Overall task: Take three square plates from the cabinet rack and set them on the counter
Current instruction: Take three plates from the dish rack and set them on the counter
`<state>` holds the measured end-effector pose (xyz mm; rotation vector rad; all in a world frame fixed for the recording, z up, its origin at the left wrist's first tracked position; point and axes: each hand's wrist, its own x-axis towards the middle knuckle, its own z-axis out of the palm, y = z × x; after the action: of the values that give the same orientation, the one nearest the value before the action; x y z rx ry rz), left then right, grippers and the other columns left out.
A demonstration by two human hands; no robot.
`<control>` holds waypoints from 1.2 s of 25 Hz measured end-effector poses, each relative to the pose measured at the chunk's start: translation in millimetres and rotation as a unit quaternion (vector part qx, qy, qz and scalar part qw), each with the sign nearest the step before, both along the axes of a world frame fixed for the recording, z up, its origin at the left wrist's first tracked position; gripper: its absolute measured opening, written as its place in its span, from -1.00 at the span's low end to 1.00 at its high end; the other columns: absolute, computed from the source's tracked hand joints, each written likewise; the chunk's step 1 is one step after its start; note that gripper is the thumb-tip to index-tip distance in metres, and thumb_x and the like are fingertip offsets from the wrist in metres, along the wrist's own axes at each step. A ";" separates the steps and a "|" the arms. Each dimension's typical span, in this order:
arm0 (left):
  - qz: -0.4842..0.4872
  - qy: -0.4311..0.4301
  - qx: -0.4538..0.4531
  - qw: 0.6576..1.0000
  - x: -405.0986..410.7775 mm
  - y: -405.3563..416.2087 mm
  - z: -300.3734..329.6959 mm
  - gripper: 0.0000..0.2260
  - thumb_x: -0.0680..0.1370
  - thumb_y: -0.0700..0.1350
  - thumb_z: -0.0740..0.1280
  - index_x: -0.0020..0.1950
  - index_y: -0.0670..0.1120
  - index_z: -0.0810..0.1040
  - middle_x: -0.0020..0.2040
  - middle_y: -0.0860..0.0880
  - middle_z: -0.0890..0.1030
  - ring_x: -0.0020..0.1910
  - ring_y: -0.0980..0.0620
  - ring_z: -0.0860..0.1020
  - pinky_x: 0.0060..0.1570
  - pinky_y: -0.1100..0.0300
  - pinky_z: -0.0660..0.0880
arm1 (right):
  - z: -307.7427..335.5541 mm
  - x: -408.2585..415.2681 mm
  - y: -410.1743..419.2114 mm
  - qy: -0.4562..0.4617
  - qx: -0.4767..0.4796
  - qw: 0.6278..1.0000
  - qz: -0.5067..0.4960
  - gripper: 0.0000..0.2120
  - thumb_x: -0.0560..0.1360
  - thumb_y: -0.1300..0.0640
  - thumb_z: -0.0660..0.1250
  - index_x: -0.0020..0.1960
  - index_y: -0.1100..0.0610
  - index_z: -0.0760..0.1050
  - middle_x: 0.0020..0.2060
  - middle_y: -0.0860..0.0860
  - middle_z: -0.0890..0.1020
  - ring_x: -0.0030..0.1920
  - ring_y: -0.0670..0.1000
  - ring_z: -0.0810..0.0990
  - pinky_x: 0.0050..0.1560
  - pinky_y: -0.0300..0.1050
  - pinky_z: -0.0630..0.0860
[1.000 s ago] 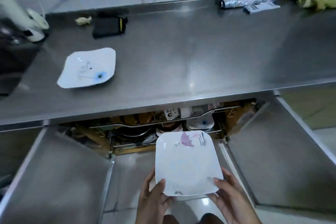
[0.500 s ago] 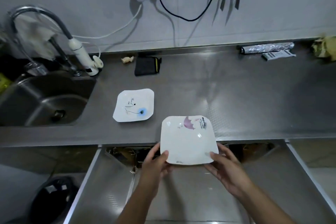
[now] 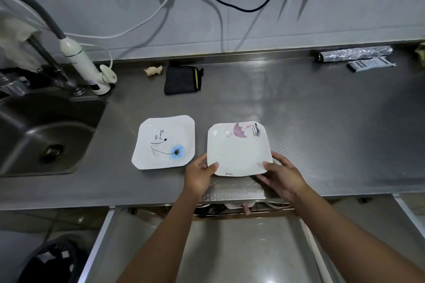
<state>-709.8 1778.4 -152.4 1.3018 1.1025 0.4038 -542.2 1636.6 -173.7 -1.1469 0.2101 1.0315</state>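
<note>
A white square plate with a pink umbrella print (image 3: 238, 148) is over the steel counter (image 3: 322, 126), near its front edge; whether it rests on the surface I cannot tell. My left hand (image 3: 199, 176) grips its near-left corner and my right hand (image 3: 281, 176) grips its near-right corner. Just to its left, apart from it, a white square plate with a blue flower print (image 3: 164, 142) lies flat on the counter. Below the counter edge a strip of the cabinet rack (image 3: 241, 208) shows with dishes in it.
A sink (image 3: 43, 133) with a tap (image 3: 78, 62) sits at the left. A black pouch (image 3: 182, 79) and a foil roll (image 3: 356, 54) lie along the back wall. Open cabinet doors (image 3: 142, 248) flank my arms. A dark bin (image 3: 46, 262) stands at lower left.
Both hands have lifted the umbrella plate from in front of the cabinet up and forward over the counter, to the right of the flower plate. My view rose with it.
</note>
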 end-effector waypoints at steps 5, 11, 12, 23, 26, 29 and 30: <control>0.011 0.010 0.030 0.999 17.3 15.7 -11.4 -0.68 0.50 -0.27 0.38 0.25 -0.14 0.55 -0.12 -0.06 0.64 -0.56 0.33 0.49 -0.36 0.20 0.48 | -7.6 13.8 18.0 -0.008 -0.002 1.000 -0.008 -0.66 0.43 0.49 0.28 0.07 0.12 0.52 0.01 0.19 0.63 -0.01 0.21 0.64 -0.26 0.04 0.65; 0.010 0.024 0.055 0.998 32.5 24.1 -9.9 -0.67 0.50 -0.27 0.37 0.26 -0.15 0.54 -0.08 -0.10 0.65 -0.28 0.13 0.56 -0.14 0.00 0.58 | -7.3 26.3 32.9 -0.021 -0.027 0.999 -0.006 -0.61 0.45 0.48 0.25 0.18 0.13 0.47 0.02 0.19 0.62 -0.01 0.20 0.63 -0.24 0.05 0.63; 0.009 0.031 0.058 0.998 34.0 25.7 -10.0 -0.67 0.50 -0.26 0.38 0.26 -0.15 0.55 -0.09 -0.07 0.64 -0.22 0.07 0.56 -0.09 -0.01 0.57 | -7.0 27.9 35.4 -0.024 -0.036 0.999 -0.004 -0.60 0.45 0.48 0.25 0.18 0.13 0.47 0.01 0.18 0.62 -0.02 0.19 0.63 -0.24 0.04 0.63; -0.043 0.127 0.096 0.986 34.0 26.6 -4.2 -0.62 0.54 -0.06 0.33 0.32 -0.14 0.42 -0.07 -0.05 0.61 -0.47 0.05 0.54 -0.60 0.39 0.39 | 4.1 34.9 31.0 -0.169 -0.152 0.969 0.095 -0.60 0.47 0.29 0.36 0.28 0.18 0.39 -0.12 0.12 0.61 -0.12 0.13 0.63 -0.09 0.04 0.61; -0.082 0.180 0.097 0.975 23.7 19.8 0.9 -0.68 0.56 -0.05 0.29 0.26 -0.15 0.42 0.00 -0.09 0.63 -0.41 0.00 0.56 -0.41 0.30 0.45 | 17.5 32.1 16.0 -0.225 -0.199 0.942 0.147 -0.60 0.46 0.24 0.38 0.27 0.18 0.38 -0.24 0.14 0.59 -0.25 0.09 0.58 -0.16 0.01 0.60; -0.137 0.230 0.092 0.959 8.7 -1.2 9.6 -0.73 0.55 -0.12 0.26 0.24 -0.15 0.45 0.08 -0.19 0.63 -0.16 -0.12 0.60 -0.10 0.14 0.51 | 32.7 20.4 -10.5 -0.301 -0.250 0.892 0.225 -0.67 0.46 0.18 0.39 0.20 0.20 0.47 -0.14 0.18 0.64 -0.19 0.12 0.61 -0.08 0.02 0.58; -0.173 0.257 0.108 0.945 3.6 -13.8 13.1 -0.73 0.54 -0.12 0.26 0.23 -0.14 0.46 0.09 -0.18 0.62 -0.07 -0.13 0.61 0.00 0.11 0.52 | 37.2 14.8 -23.2 -0.324 -0.260 0.873 0.255 -0.69 0.46 0.16 0.39 0.18 0.20 0.50 -0.08 0.17 0.65 -0.13 0.12 0.62 -0.02 0.01 0.57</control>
<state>-706.3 1764.6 -139.4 1.8236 1.2433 -0.0942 -527.4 1613.4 -136.5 -2.0542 -0.4010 1.0018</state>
